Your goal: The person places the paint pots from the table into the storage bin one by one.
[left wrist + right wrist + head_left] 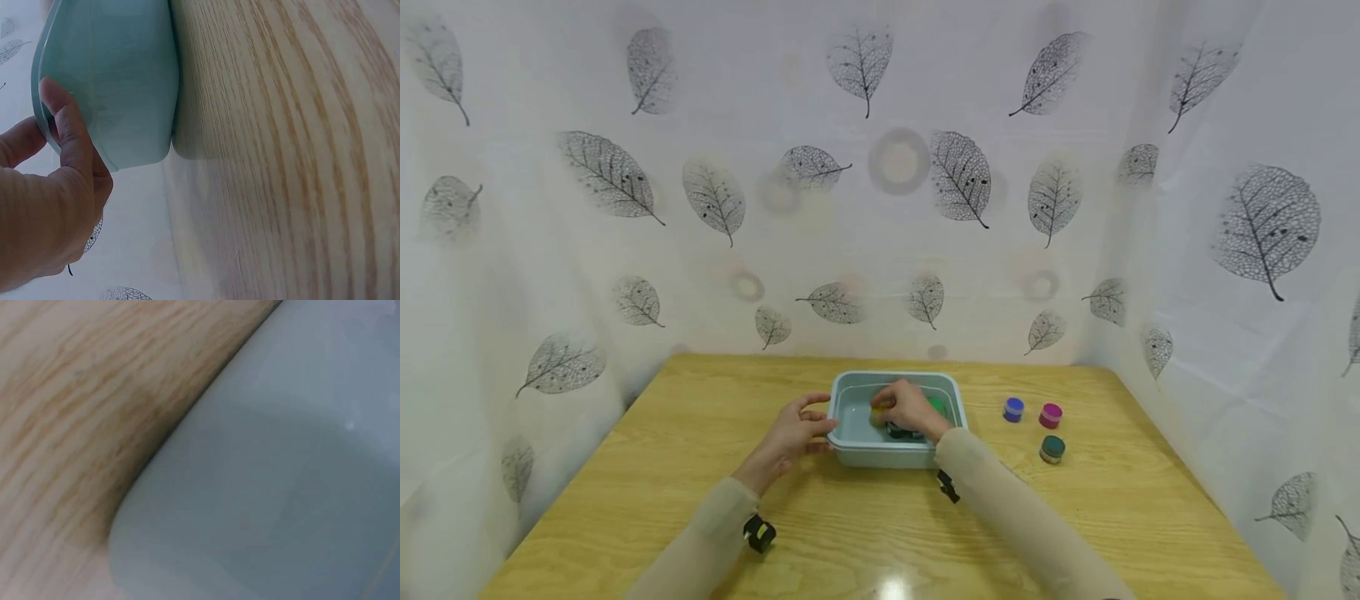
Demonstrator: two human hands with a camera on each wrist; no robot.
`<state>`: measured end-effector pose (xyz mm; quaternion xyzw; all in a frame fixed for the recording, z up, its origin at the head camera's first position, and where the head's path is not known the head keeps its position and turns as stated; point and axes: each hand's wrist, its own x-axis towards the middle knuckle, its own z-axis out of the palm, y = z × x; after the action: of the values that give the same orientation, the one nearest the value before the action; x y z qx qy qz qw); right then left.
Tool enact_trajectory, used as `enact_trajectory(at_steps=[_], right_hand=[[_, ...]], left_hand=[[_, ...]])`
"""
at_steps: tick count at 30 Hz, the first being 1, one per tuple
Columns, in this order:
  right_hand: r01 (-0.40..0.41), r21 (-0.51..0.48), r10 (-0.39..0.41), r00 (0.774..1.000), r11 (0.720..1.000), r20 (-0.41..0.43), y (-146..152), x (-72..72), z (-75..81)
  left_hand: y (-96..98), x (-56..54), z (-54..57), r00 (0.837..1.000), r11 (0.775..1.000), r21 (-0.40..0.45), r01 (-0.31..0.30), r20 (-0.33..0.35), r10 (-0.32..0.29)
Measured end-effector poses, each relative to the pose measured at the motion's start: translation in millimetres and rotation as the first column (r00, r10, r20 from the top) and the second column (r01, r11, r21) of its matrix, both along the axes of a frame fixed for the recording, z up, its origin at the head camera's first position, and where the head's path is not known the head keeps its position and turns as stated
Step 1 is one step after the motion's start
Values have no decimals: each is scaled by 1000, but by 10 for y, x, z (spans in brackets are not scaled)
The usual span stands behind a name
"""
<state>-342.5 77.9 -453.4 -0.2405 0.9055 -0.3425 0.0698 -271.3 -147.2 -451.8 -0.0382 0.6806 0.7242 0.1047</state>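
Note:
A light blue-green plastic basin [868,455] stands on the wooden table. My left hand [792,433] holds its left rim, and the left wrist view shows thumb and fingers about the edge of the basin [128,81]. Inside the basin, my right hand [913,410] pinches a small yellow object [877,417], mostly covered by the fingers. Beside that hand lie a green item [937,405] and a dark one [898,431], both partly hidden. Only the outer wall of the basin [269,487] and the table show in the right wrist view, without the hand.
To the right of the basin stand three small lidded jars: a blue jar [1013,409], a magenta jar [1051,415] and a dark green jar [1052,449]. A leaf-printed white curtain [880,250] surrounds the back and sides of the table [865,533].

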Motion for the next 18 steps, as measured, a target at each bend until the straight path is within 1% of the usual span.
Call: enact_trajectory(at_steps=[4, 10, 18], right_hand=[[11, 3, -11, 1000, 1000, -10, -12, -7, -19], [28, -10, -29, 998, 1000, -56, -4, -3, -17], [66, -12, -67, 996, 998, -65, 23, -13, -37]], left_hand=[[-8, -1, -8, 1000, 1000, 0, 3, -4, -3], [-13, -21, -33, 1000, 1000, 3, 7, -8, -7], [3, -16, -27, 1000, 1000, -8, 1, -6, -1]])
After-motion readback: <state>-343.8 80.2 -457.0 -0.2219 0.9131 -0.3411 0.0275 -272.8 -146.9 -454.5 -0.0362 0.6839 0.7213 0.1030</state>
